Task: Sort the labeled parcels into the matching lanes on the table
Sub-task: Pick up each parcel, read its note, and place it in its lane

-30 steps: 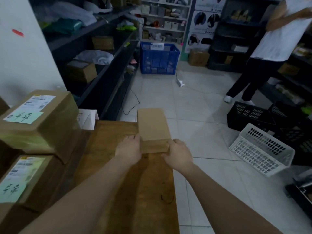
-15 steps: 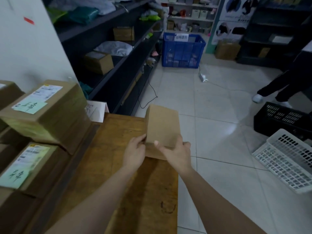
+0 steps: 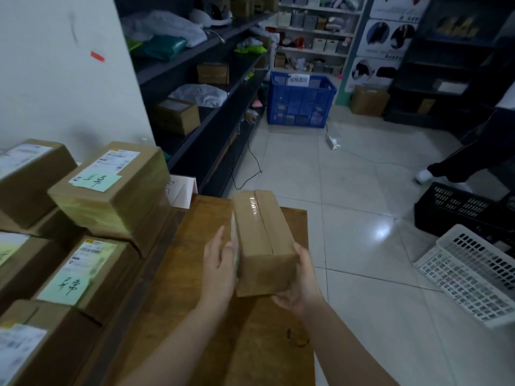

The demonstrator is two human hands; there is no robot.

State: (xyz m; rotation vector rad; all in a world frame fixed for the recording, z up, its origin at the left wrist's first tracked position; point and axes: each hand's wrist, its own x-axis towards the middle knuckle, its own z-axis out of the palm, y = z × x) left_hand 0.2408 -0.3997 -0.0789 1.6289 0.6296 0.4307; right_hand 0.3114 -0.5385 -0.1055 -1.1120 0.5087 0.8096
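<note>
Our left grip (image 3: 220, 270) is lying flat, fingers straight, pressing the left face of the small brown cardboard parcel (image 3: 264, 240). Our right grip (image 3: 299, 285) is cupping the near right corner, fingers curling underneath. Between them the parcel is sitting tilted, taped seam facing up, with a sliver of white and green label showing against the left palm. It's hanging over the far half of the brown wooden table (image 3: 250, 346); whether its far end is touching the wood, we cannot tell. Just left, stacked brown cardboard boxes with green handwritten notes (image 3: 111, 196) are piling up along the table's side, and a folded white card (image 3: 182, 190) is standing behind them. Out on the pale tiled floor (image 3: 362, 196) we're seeing a blue plastic crate (image 3: 299, 101), a black plastic crate (image 3: 457, 210) and a white plastic basket (image 3: 473, 277), with another person's dark-trousered legs (image 3: 459, 162) at right.
</note>
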